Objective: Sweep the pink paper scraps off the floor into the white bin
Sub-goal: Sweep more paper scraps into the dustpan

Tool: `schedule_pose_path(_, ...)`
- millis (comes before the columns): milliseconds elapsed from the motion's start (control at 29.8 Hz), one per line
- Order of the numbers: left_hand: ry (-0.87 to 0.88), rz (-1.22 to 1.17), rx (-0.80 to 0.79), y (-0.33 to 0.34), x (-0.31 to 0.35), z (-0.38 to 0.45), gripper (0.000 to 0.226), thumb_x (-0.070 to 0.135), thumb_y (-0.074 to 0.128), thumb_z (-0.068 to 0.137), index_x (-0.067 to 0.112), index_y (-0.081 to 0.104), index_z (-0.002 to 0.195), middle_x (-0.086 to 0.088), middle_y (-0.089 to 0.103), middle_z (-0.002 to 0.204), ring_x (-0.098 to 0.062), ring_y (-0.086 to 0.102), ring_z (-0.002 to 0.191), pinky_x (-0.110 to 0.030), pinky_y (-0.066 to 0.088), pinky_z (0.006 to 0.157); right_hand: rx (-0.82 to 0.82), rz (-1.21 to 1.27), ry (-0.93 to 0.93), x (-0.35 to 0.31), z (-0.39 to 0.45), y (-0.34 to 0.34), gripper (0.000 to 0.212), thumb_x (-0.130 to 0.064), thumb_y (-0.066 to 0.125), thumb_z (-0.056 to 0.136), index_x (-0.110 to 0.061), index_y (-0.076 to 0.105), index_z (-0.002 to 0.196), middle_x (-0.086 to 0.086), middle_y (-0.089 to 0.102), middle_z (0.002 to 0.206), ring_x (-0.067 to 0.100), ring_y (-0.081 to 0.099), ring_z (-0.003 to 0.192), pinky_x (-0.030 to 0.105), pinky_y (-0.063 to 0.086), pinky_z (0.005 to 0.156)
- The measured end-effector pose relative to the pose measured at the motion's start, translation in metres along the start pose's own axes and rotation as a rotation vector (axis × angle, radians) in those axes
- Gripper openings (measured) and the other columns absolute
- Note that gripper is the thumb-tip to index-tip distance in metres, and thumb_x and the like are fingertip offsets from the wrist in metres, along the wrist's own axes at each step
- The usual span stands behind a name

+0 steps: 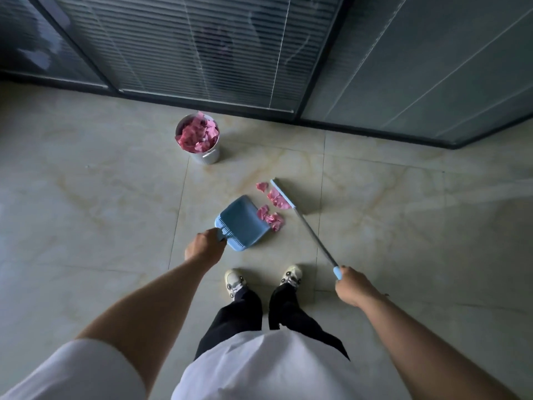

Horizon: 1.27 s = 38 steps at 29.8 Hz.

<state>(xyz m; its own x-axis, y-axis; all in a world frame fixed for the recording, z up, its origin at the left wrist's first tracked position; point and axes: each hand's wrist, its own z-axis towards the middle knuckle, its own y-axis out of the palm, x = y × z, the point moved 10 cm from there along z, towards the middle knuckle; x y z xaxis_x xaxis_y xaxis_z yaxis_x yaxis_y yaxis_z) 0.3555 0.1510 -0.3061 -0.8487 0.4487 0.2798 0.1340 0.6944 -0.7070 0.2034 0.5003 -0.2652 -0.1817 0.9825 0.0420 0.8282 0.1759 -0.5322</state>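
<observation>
Several pink paper scraps (272,207) lie on the tiled floor between a blue dustpan (240,223) and a blue broom head (284,196). My left hand (204,245) grips the dustpan's handle, with the pan's mouth turned toward the scraps and touching the nearest ones. My right hand (350,284) holds the light-blue grip of the broom's grey shaft (315,238). The white bin (199,138) stands farther away near the glass wall, heaped with pink paper.
A glass partition with blinds (202,53) and its dark floor frame runs along the far side. My two feet in light sneakers (235,281) stand just behind the dustpan. Bare tile spreads to the left and right.
</observation>
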Motion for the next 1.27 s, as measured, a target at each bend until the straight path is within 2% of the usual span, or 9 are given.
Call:
schedule_pose_path(101, 0.001, 0.007, -0.009, 0.006, 0.016, 0.009, 0.027, 0.039, 0.044, 0.094, 0.023, 0.065, 0.098, -0.005, 0.067, 0.092, -0.028, 0.062, 0.079, -0.026, 0.044, 0.060, -0.009, -0.109, -0.042, 0.012, -0.005, -0.003, 0.031, -0.013, 0.040, 0.089, -0.016, 0.049, 0.118, 0.016, 0.063, 0.117, 0.032, 0.061, 0.107, 0.030, 0.044, 0.075)
schedule_pose_path(235, -0.025, 0.007, 0.002, -0.001, 0.021, 0.019, 0.023, 0.039, 0.048, 0.092, 0.023, 0.064, 0.097, -0.005, 0.066, 0.093, -0.028, 0.061, 0.079, -0.026, 0.041, 0.061, 0.060, -0.175, -0.045, 0.034, -0.012, -0.027, 0.044, -0.020, 0.042, 0.093, -0.026, 0.043, 0.137, 0.012, 0.061, 0.126, 0.030, 0.060, 0.112, 0.032, 0.048, 0.086)
schedule_pose_path(369, -0.051, -0.012, 0.001, -0.009, 0.018, 0.024, 0.020, 0.037, 0.049, 0.092, 0.023, 0.063, 0.094, -0.002, 0.063, 0.090, -0.027, 0.056, 0.079, -0.026, 0.038, 0.061, 0.111, -0.120, 0.007, 0.062, -0.023, -0.032, 0.050, -0.032, 0.043, 0.095, -0.032, 0.037, 0.144, 0.010, 0.058, 0.133, 0.030, 0.058, 0.116, 0.033, 0.046, 0.091)
schedule_pose_path(637, -0.011, -0.020, -0.030, -0.016, 0.002, 0.013, 0.018, 0.039, 0.049, 0.094, 0.028, 0.055, 0.081, 0.001, 0.059, 0.083, -0.025, 0.056, 0.076, -0.026, 0.038, 0.059, 0.076, 0.122, 0.119, 0.060, -0.044, 0.013, 0.050, -0.027, 0.038, 0.099, -0.015, 0.036, 0.147, 0.014, 0.049, 0.142, 0.031, 0.050, 0.127, 0.033, 0.040, 0.100)
schedule_pose_path(738, 0.015, 0.008, -0.028, -0.019, -0.012, 0.009, 0.016, 0.038, 0.049, 0.095, 0.028, 0.058, 0.086, -0.001, 0.063, 0.089, -0.024, 0.057, 0.077, -0.025, 0.039, 0.058, 0.069, 0.097, 0.149, 0.048, -0.047, 0.019, 0.049, -0.023, 0.036, 0.099, -0.012, 0.033, 0.147, 0.017, 0.052, 0.138, 0.032, 0.052, 0.123, 0.033, 0.042, 0.096)
schedule_pose_path(872, 0.040, 0.104, -0.028, -0.028, -0.026, 0.008, 0.022, 0.038, 0.050, 0.095, 0.025, 0.065, 0.103, 0.000, 0.062, 0.090, -0.024, 0.058, 0.079, -0.025, 0.040, 0.059, -0.043, 0.100, 0.170, 0.026, -0.053, 0.035, 0.051, -0.015, 0.034, 0.095, -0.015, 0.034, 0.145, 0.013, 0.051, 0.138, 0.030, 0.054, 0.119, 0.028, 0.042, 0.083)
schedule_pose_path(1006, 0.058, 0.178, -0.020, -0.043, -0.035, 0.010, 0.026, 0.039, 0.050, 0.095, 0.029, 0.064, 0.115, -0.005, 0.065, 0.102, -0.026, 0.056, 0.082, -0.029, 0.042, 0.065, -0.122, 0.155, 0.161, -0.004, -0.062, 0.057, 0.050, -0.014, 0.036, 0.094, -0.015, 0.039, 0.143, 0.014, 0.050, 0.137, 0.030, 0.053, 0.121, 0.027, 0.039, 0.082)
schedule_pose_path(1106, 0.080, 0.215, -0.024, -0.049, -0.039, 0.012, 0.027, 0.038, 0.050, 0.096, 0.028, 0.064, 0.116, -0.006, 0.066, 0.105, -0.026, 0.055, 0.083, -0.029, 0.041, 0.066, -0.120, 0.214, 0.164, -0.020, -0.066, 0.059, 0.045, -0.013, 0.037, 0.094, -0.010, 0.043, 0.139, 0.014, 0.052, 0.136, 0.030, 0.053, 0.120, 0.028, 0.042, 0.086)
schedule_pose_path(1274, 0.119, 0.280, -0.047, -0.049, -0.044, 0.012, 0.025, 0.034, 0.050, 0.096, 0.025, 0.063, 0.116, -0.005, 0.066, 0.103, -0.023, 0.053, 0.081, -0.027, 0.038, 0.063, -0.112, 0.239, 0.115, -0.049, -0.073, 0.058, 0.034, -0.010, 0.036, 0.095, -0.003, 0.051, 0.126, 0.016, 0.057, 0.128, 0.031, 0.056, 0.116, 0.025, 0.038, 0.075)
